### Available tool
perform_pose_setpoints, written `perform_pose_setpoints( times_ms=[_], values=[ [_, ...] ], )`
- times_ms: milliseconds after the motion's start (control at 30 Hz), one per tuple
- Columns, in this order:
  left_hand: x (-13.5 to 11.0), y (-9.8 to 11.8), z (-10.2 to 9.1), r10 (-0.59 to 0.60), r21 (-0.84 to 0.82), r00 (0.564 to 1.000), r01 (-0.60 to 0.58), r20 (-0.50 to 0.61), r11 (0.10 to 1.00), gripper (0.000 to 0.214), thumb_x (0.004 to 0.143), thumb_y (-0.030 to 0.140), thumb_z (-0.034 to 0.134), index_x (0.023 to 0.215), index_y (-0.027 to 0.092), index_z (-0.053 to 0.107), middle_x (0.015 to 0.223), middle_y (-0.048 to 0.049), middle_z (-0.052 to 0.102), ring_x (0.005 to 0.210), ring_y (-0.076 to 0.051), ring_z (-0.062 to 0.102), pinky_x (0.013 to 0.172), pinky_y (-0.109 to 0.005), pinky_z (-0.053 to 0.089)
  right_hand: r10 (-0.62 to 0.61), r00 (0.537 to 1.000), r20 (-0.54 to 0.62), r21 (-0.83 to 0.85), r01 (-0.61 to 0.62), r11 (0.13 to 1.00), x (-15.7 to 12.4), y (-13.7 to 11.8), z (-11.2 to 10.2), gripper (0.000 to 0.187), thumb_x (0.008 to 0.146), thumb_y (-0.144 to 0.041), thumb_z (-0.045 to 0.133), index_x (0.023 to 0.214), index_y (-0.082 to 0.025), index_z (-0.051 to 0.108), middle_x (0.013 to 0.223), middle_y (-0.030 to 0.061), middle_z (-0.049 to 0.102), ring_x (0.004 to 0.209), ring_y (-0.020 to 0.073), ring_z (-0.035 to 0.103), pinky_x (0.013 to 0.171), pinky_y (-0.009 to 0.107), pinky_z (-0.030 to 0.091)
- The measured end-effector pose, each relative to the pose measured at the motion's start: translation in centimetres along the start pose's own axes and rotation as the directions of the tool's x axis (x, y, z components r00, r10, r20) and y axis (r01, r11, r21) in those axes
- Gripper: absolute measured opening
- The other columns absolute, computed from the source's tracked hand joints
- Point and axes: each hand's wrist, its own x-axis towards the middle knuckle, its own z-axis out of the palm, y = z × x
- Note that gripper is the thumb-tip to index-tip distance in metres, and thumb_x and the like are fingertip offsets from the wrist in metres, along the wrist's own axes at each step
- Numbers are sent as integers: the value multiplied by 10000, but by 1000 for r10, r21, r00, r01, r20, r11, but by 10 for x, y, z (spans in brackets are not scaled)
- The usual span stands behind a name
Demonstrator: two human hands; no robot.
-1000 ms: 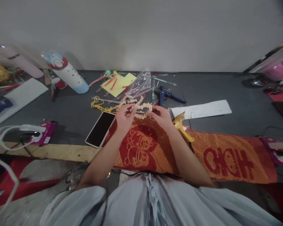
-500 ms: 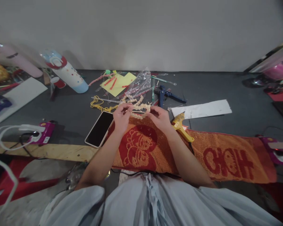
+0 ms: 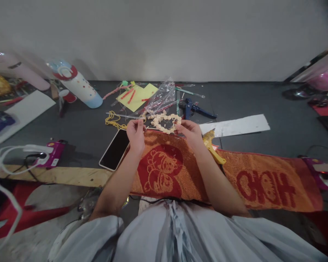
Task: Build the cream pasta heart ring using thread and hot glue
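Note:
A loop of cream-coloured, knobbly strand [image 3: 160,125], like small beads or chips on a string, lies just above the towel's top edge. The fingertips of my right hand [image 3: 191,134] are closed on its right side. To the left of the loop is my left hand [image 3: 136,135], apart from it, with thumb and fingers drawn together; what it pinches, if anything, is too small to make out. Under both wrists lies an orange and red towel [image 3: 164,171]. Close to my left hand is a phone [image 3: 114,150]; beside my right wrist lies a yellow glue gun [image 3: 213,147].
Behind the loop are a clear plastic bag [image 3: 162,96], yellow paper [image 3: 136,97], yellow cord [image 3: 113,120] and a blue cutter [image 3: 192,109]. A white strip [image 3: 235,126] lies to the right. A bottle [image 3: 79,85] and a purple power strip [image 3: 53,154] are left.
My left hand has come off the strand and moved left. My right hand has shifted slightly right, still on the strand, whose loop now shows more openly.

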Motion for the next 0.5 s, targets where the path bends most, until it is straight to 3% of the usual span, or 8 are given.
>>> perform_pose_setpoints(
  times_ms=[167, 267, 367, 500],
  values=[
    [-2, 3, 0, -24, 47, 999, 23, 27, 999, 491, 826, 535, 668, 573, 201, 412, 479, 72, 377, 440, -60, 353, 457, -220, 292, 38, 999, -25, 103, -35, 994, -1, -6, 0, 362, 575, -475, 844, 746, -223, 648, 643, -28, 653, 561, 131, 627, 611, 304, 562],
    [-2, 1, 0, -84, 33, 993, 81, 82, 996, 462, 885, 501, 588, 569, 196, 443, 503, 54, 394, 429, -61, 369, 438, -224, 290, 37, 999, -33, 63, -35, 997, -2, -8, 0, 372, 583, -501, 824, 755, -228, 637, 626, -26, 635, 572, 144, 629, 618, 316, 564],
    [0, -1, 0, -169, 16, 978, 168, 119, 986, 179, 790, 344, 693, 842, 222, 573, 694, 44, 538, 460, -57, 435, 440, -215, 343, 25, 999, -25, 28, -24, 999, -2, -8, 0, 370, 604, -523, 802, 771, -235, 640, 640, -21, 639, 584, 147, 628, 636, 326, 567],
    [0, -3, 1, -127, 29, 970, 124, 206, 992, 458, 707, 235, 717, 1144, 284, 586, 1012, -19, 629, 613, -86, 554, 518, -230, 434, -18, 1000, -18, 22, 18, 1000, -1, -6, -2, 346, 621, -516, 799, 782, -240, 664, 663, -18, 652, 595, 140, 621, 640, 318, 553]
  ],
)
